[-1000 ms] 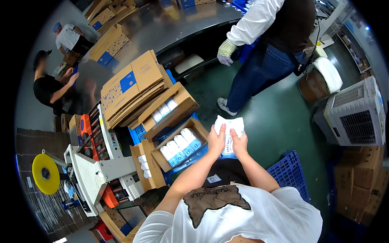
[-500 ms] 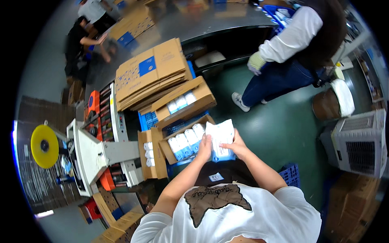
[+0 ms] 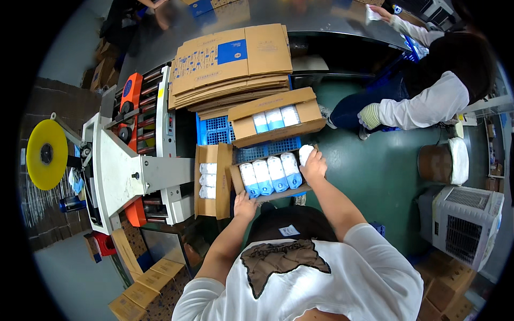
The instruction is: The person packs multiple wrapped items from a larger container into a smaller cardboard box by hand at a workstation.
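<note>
An open cardboard box (image 3: pixel 234 180) in front of me holds a row of several white-and-blue soft wipes packs (image 3: pixel 271 174), standing side by side. My right hand (image 3: pixel 316 166) is closed around another wipes pack (image 3: pixel 307 153) at the box's right end; the hand and box edge hide its lower part. At the near left corner, my left hand (image 3: pixel 244 205) grips the same box by its edge.
Behind stands another open carton (image 3: pixel 278 137) of packs, with a third carton (image 3: pixel 224 179) at left. Flattened cartons (image 3: pixel 230 59) are stacked on blue crates (image 3: pixel 216 127). A carton-taping machine (image 3: pixel 120 171) stands left. A co-worker (image 3: pixel 423 101) is at the far right.
The wipes pack held in both hands has moved into the right end of the box, now in my right hand alone. My left hand has gone to the box's near left corner.
</note>
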Tool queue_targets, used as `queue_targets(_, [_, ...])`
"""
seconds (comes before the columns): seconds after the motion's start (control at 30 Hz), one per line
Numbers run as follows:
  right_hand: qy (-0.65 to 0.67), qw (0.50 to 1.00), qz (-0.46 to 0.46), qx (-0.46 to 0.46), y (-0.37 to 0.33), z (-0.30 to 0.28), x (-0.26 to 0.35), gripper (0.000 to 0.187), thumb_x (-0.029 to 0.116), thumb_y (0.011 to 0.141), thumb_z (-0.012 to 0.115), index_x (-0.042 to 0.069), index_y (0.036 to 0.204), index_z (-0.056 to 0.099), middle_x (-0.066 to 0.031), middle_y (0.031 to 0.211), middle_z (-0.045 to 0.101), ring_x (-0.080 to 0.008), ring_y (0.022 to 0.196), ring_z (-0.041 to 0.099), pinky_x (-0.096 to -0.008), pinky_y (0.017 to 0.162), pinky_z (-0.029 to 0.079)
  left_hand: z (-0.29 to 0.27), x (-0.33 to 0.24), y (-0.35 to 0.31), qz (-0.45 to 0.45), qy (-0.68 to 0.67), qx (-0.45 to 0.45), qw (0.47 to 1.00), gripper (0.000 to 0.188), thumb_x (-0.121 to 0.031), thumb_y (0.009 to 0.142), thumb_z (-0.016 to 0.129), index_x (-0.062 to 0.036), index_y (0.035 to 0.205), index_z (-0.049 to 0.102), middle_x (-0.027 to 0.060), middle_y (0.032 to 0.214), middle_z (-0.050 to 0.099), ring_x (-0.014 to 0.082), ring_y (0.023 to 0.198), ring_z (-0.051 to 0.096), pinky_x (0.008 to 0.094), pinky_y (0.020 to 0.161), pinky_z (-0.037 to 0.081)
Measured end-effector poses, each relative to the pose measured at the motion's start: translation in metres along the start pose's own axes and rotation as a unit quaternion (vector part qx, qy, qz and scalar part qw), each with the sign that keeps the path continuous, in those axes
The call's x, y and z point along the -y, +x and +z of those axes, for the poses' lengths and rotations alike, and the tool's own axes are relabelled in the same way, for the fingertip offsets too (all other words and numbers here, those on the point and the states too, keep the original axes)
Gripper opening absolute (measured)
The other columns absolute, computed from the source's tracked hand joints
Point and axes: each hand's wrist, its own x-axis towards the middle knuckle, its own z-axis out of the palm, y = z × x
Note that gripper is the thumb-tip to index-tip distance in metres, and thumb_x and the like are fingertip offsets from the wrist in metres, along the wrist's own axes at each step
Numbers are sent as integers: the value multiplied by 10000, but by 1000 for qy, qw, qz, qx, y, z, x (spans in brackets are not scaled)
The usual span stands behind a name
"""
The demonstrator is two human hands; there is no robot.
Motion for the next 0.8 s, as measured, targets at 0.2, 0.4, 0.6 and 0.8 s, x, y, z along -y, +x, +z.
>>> queue_targets(0.2, [-126,983,-122,-64,-28,71,0,811,367,737,631,17,1355,240,-199,1402,198,-333,1269,267,-418,1011,295,-12,4,0,40,-65,-81,994,354,-381,833,524,-119,1050,620,139,1265,441,300,1229,332,427,1018,238])
queue_targets(0.4, [-35,943,-17,329,-19,47,-6,706,443,782,545,17,1312,358,-171,1443,154,-348,1312,213,-451,1030,259,-23,15,-4,-38,-240,-248,938,472,-149,777,618,-37,1206,453,195,1200,427,356,1186,354,431,963,329])
queue_targets(0.6, [90,984,-149,30,7,13,-2,425,236,719,606,15,1067,505,-214,1141,493,-405,1020,491,-443,845,417,-3,51,19,-192,-391,-131,891,452,-184,773,612,9,1160,482,233,1110,545,392,1035,513,410,879,426])
queue_targets(0.8, [102,977,136,129,15,66,-70,390,337,811,486,30,1008,625,-215,1081,577,-369,1033,536,-418,895,427,-19,43,39,-254,-217,41,942,434,-408,863,426,-34,937,634,195,980,618,338,934,591,426,797,478])
